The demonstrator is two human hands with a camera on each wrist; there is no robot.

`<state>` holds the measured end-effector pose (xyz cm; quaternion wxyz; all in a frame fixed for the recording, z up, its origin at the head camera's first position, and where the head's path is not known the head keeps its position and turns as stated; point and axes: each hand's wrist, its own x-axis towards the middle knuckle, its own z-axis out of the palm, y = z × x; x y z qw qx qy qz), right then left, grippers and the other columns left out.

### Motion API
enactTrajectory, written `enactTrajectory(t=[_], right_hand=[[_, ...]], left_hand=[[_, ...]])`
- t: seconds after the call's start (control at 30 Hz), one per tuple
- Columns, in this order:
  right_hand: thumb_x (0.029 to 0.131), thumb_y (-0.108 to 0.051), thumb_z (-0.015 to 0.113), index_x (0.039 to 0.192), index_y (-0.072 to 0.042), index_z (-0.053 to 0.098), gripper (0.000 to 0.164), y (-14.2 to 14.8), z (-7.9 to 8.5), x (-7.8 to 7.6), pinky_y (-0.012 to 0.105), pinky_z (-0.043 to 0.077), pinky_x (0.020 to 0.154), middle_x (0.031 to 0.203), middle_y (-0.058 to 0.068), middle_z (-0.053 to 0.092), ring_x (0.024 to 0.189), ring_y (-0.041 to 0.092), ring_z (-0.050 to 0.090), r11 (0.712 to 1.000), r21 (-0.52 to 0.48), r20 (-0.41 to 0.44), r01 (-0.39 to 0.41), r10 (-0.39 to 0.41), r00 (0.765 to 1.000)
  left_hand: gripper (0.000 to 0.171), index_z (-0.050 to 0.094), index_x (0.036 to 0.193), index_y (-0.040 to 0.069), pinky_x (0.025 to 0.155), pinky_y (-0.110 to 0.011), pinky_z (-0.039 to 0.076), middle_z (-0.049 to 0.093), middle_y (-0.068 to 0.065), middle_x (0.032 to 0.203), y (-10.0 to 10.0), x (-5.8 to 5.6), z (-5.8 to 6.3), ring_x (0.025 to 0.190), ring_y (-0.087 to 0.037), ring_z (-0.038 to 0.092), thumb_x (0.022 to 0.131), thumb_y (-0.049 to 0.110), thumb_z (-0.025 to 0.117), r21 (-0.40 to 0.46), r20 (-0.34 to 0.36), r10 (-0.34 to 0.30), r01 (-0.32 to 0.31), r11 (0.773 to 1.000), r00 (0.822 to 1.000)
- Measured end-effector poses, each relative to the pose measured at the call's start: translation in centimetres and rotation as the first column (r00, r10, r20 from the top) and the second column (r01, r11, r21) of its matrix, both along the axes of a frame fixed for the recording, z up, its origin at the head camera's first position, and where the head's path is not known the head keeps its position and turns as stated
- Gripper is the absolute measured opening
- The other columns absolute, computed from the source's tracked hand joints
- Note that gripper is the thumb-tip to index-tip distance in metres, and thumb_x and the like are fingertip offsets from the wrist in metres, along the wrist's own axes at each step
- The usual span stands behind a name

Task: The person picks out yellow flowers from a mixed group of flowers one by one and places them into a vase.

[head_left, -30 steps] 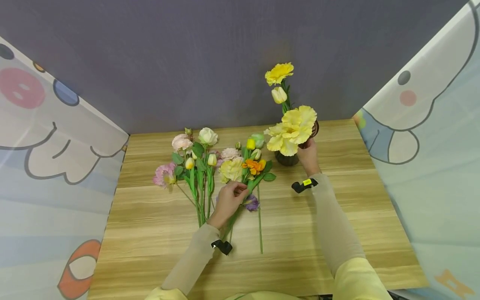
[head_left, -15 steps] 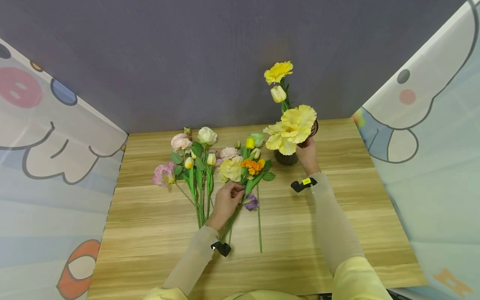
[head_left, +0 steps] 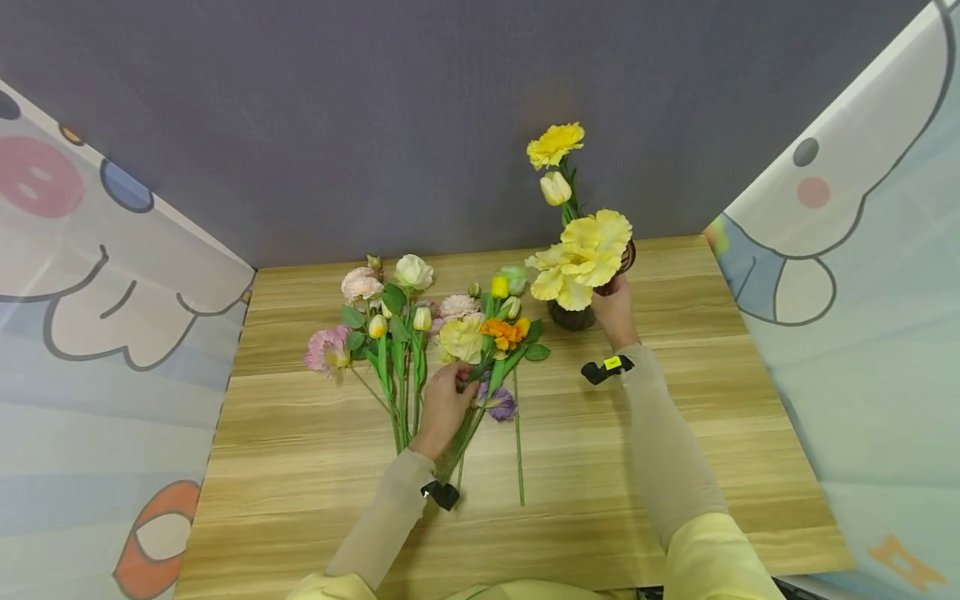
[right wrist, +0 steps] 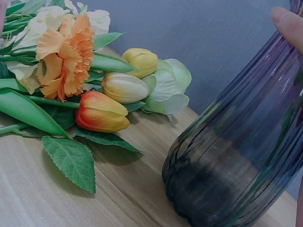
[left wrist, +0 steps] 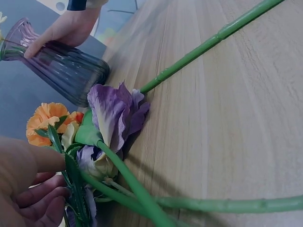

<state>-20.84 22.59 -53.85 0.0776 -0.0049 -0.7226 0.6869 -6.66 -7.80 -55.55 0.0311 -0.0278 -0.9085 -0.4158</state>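
While the right hand (head_left: 617, 315) grasps the neck of the glass vase (right wrist: 222, 161), which stands near the back of the table (head_left: 720, 467), the left hand (head_left: 442, 408) pinches a leafy stem (left wrist: 78, 189) among loose flowers. Yellow blooms (head_left: 581, 258) rise above the vase. A purple flower (head_left: 500, 405) lies beside the left fingers; an orange flower (head_left: 506, 333) lies just beyond.

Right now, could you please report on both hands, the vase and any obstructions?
Right hand gripping vase near its top. Left hand pinching leafy green stem. Possibly in the way: purple flower alongside.
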Motion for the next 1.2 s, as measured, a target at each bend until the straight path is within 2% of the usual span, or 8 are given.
enactTrajectory(t=[0.17,0.4,0.57,0.67,0.9,0.97,1.13,1.2], right_hand=[[0.098,-0.007,0.066,0.144,0.003,0.049,0.050,-0.1,0.1,0.2,0.018,0.050,0.091,0.119,-0.006,0.060,0.110,0.007,0.059,1.000,0.006,-0.014,0.011,-0.011,1.000],[0.099,-0.008,0.066,0.146,0.002,0.048,0.052,0.0,0.1,0.2,0.019,0.050,0.095,0.123,-0.006,0.059,0.114,0.007,0.058,1.000,-0.002,-0.014,0.007,-0.008,1.000],[0.099,-0.009,0.067,0.146,0.001,0.049,0.052,-0.1,0.2,0.3,0.019,0.050,0.093,0.122,-0.005,0.059,0.111,0.007,0.058,1.000,0.002,-0.001,0.007,-0.007,1.000],[0.098,-0.008,0.067,0.146,0.001,0.048,0.053,-0.1,0.1,0.2,0.020,0.050,0.091,0.121,-0.004,0.059,0.110,0.008,0.058,1.000,-0.009,-0.011,0.002,-0.002,1.000],[0.098,-0.004,0.065,0.149,0.001,0.045,0.054,0.0,-0.1,0.1,0.018,0.050,0.093,0.121,-0.010,0.059,0.112,0.006,0.058,1.000,-0.022,0.009,0.001,-0.001,1.000],[0.098,-0.001,0.064,0.149,0.003,0.045,0.055,0.0,0.2,0.1,0.018,0.050,0.092,0.120,-0.010,0.059,0.111,0.007,0.059,0.999,-0.034,0.017,-0.001,0.001,1.000],[0.098,-0.002,0.064,0.147,0.006,0.046,0.053,-0.6,2.3,1.2,0.018,0.050,0.093,0.118,-0.012,0.059,0.110,0.005,0.058,1.000,-0.022,0.012,-0.013,0.014,1.000],[0.098,-0.003,0.064,0.147,0.005,0.046,0.052,-0.6,2.1,1.1,0.018,0.050,0.094,0.119,-0.012,0.059,0.111,0.004,0.058,1.000,-0.022,0.010,-0.010,0.010,1.000]], left_hand=[[0.020,0.074,0.107,0.005,0.071,-0.035,0.059,0.072,-0.007,0.094,0.0,0.0,0.0,0.082,-0.020,0.067,0.089,0.008,0.082,-0.049,0.008,-0.007,0.008,0.999,1.000],[0.020,0.076,0.107,0.004,0.070,-0.036,0.059,0.073,-0.007,0.092,0.0,-0.1,-0.1,0.081,-0.020,0.068,0.089,0.009,0.083,-0.070,0.026,-0.030,0.032,0.997,0.999],[0.018,0.078,0.107,0.004,0.067,-0.035,0.060,0.075,-0.006,0.089,-0.2,-0.4,-0.1,0.079,-0.019,0.071,0.090,0.011,0.081,-0.121,0.035,-0.037,0.041,0.992,0.999],[0.018,0.078,0.108,0.003,0.067,-0.035,0.060,0.075,-0.006,0.089,-0.3,-0.5,0.0,0.079,-0.019,0.071,0.092,0.011,0.079,-0.121,0.052,-0.047,0.053,0.991,0.998],[0.012,0.078,0.103,0.002,0.061,-0.031,0.054,0.071,-0.005,0.085,-0.5,-0.6,0.3,0.074,-0.017,0.065,0.092,0.007,0.075,-0.177,0.005,-0.101,0.100,0.979,0.995],[0.012,0.078,0.103,0.002,0.060,-0.030,0.053,0.071,-0.005,0.084,-0.6,-0.6,0.5,0.073,-0.017,0.064,0.092,0.006,0.074,-0.179,-0.005,-0.104,0.102,0.979,0.995],[0.015,0.078,0.108,0.003,0.061,-0.028,0.054,0.072,-0.006,0.088,-0.7,-0.6,1.2,0.074,-0.017,0.066,0.094,0.006,0.073,-0.154,0.009,-0.090,0.090,0.984,0.996],[0.014,0.078,0.108,0.003,0.061,-0.028,0.054,0.072,-0.007,0.089,-0.7,-0.6,1.6,0.075,-0.017,0.066,0.095,0.007,0.073,-0.131,0.014,-0.084,0.085,0.988,0.996]])
